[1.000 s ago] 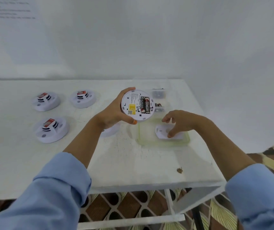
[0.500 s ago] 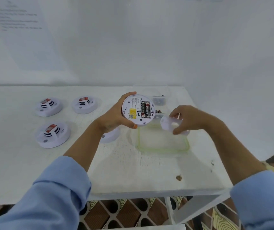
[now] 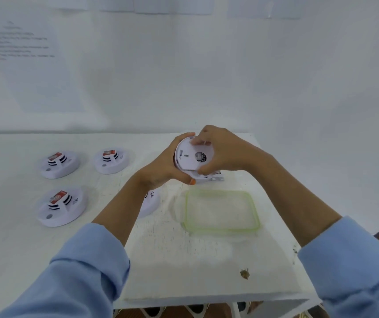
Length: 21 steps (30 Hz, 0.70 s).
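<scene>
Head view, the only one I have on this rig. The left hand [image 3: 163, 166] is curled round the smoke detector [image 3: 203, 178], thumb under its lower rim and fingertips over the top edge. It holds the unit in the air above the far part of the white table [image 3: 184, 271], its back turned toward the camera. The right hand [image 3: 225, 152] grips the white back plate [image 3: 189, 158] from the three o'clock side, fingers curled over the upper edge and thumb on the lower edge. The plate lies against the detector's back, slightly askew, and a battery label shows through its round hole. I cannot tell whether the plate is seated. Directly at six o'clock from the hands, a clear container with a green rim [image 3: 186, 210] sits on the table. A small packet [image 3: 217, 176] shows just below the right thumb; its contents are too blurred to read. At nine o'clock from the hands two more detectors [image 3: 58, 164] [image 3: 112, 160] rest face up. A third [image 3: 61, 206] lies at eight o'clock, and a fourth [image 3: 150, 203] is partly hidden behind the left forearm. A brown scrap [image 3: 244, 273] lies near the table's front edge at five o'clock. A printed sheet [image 3: 23, 42] hangs on the wall at ten o'clock, not legible.
</scene>
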Available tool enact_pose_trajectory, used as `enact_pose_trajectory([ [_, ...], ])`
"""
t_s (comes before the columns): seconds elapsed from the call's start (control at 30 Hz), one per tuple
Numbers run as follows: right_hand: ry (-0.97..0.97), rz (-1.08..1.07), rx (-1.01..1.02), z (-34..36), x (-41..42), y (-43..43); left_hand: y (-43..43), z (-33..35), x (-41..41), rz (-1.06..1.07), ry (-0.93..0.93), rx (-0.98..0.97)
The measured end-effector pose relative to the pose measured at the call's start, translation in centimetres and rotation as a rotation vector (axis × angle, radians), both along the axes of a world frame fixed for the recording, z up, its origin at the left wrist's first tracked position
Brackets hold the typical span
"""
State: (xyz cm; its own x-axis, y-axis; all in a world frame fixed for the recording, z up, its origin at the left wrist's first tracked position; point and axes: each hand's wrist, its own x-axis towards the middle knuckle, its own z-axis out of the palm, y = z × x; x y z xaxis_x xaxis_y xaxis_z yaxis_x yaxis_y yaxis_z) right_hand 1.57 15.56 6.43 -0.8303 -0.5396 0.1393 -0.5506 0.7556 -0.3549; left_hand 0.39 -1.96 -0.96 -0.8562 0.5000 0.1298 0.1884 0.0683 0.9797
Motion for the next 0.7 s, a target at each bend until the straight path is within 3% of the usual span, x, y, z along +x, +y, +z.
enact_pose_trajectory([
  [0.7,0.011,0.048,-0.01,-0.6,-3.5,1.2,1.0,-0.4,-3.2,0.006,-0.02,0.003],
])
